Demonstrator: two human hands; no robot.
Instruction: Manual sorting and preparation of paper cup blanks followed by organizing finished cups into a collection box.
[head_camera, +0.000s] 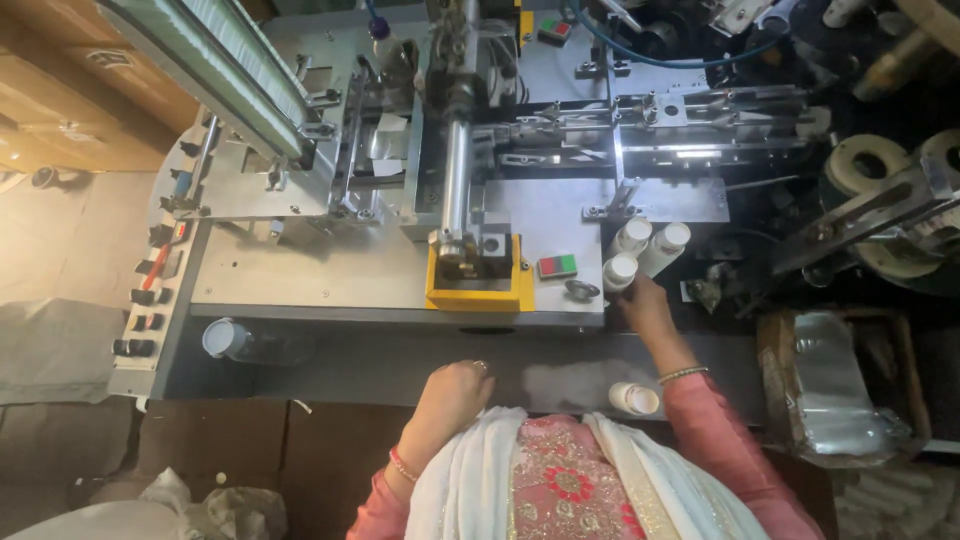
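The right hand (645, 305) reaches to the front right corner of the machine's grey counter (320, 280), its fingers closed around the lowest white cup stack (621, 271). Three such stacks stand clustered there, touching one another just past the counter's right edge; their long axes lean up and to the right, white ends toward the machine. A fourth, shorter cup stack (634, 398) lies near the person's right forearm, open end pointing right.

The left hand (455, 390) rests low at the person's front, fingers curled into a loose fist; whether it holds anything cannot be told from this view.

Open room: the front strip of the counter left of the yellow block (478, 290) is bare. To the right the stacks are hemmed in by a red-and-green switch (557, 265), a round knob (581, 289) and dark machinery. One clear plastic bottle (245, 342) lies below the counter's front edge.
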